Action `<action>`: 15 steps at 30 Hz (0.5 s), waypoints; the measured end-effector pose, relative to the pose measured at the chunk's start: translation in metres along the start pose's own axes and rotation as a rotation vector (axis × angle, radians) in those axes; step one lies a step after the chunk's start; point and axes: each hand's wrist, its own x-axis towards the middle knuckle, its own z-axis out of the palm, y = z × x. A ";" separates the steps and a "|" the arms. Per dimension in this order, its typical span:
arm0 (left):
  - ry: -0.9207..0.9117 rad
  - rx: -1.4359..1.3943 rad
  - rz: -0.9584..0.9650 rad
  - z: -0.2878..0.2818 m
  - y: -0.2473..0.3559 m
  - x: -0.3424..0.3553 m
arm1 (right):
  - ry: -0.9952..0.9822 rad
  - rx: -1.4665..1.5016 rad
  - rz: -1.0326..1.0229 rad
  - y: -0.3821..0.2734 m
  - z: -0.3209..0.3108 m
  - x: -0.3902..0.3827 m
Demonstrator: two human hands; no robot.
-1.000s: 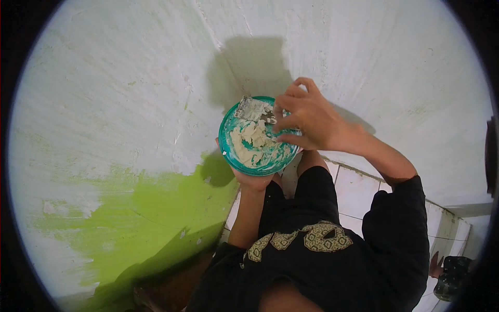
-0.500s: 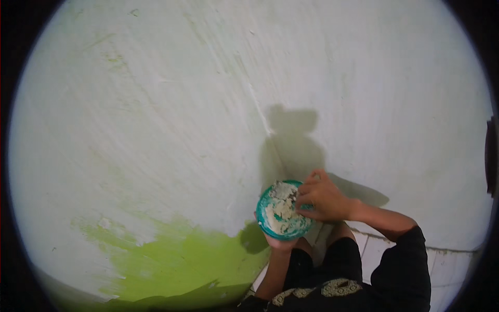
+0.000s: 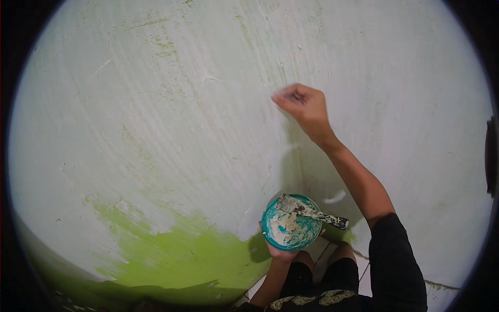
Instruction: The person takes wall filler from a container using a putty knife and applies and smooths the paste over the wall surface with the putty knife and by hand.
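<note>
My left hand (image 3: 281, 253) supports a round teal bowl (image 3: 314, 229) from underneath, its fingers mostly hidden by it. Pale, lumpy putty (image 3: 286, 222) lies inside and smears the bowl's walls. Across the bowl rests a putty-caked putty knife (image 3: 310, 211), with its dark handle sticking out over the right rim. Raised high in front of the wall is my right hand (image 3: 305, 105), thumb and fingers pinched together. The fingertips are slightly blurred, so whatever they may hold cannot be made out, nor whether they touch the wall.
The pale, streaked wall (image 3: 171, 125) fills most of the view, with a bright green patch (image 3: 187, 255) low on the left. A corner line runs down behind the bowl. White floor tiles (image 3: 365, 281) show beside my legs. A dark object (image 3: 490, 156) stands at the right edge.
My right hand has left the bowl and risen up to the wall. The putty knife, largely covered by that hand before, now shows lying across the bowl. The view has shifted slightly.
</note>
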 end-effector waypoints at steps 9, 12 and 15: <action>-0.209 -0.667 -0.002 -0.006 -0.006 0.003 | 0.312 -0.149 -0.007 0.029 0.017 0.039; -0.206 -0.468 0.072 -0.012 -0.013 0.003 | 0.355 -0.103 -0.004 0.044 0.013 0.042; -0.194 -0.966 -0.188 -0.018 -0.014 0.008 | 0.342 0.013 -0.003 0.046 0.018 0.045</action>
